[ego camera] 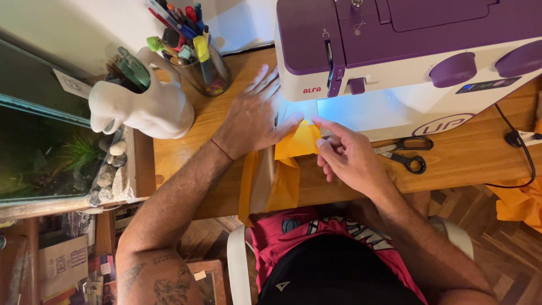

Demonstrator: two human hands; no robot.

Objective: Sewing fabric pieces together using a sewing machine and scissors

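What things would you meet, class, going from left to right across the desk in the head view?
Aquarium → white jug-shaped holder → glass jar of pens → left hand → yellow fabric → right hand → black-handled scissors → black cable.

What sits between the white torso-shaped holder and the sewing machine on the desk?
In the head view, a clear glass jar of pens and the left hand lie between the white holder and the sewing machine.

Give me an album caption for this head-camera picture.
Left hand flat and right hand pinching, feeding yellow fabric under a purple-and-white sewing machine, scissors beside.
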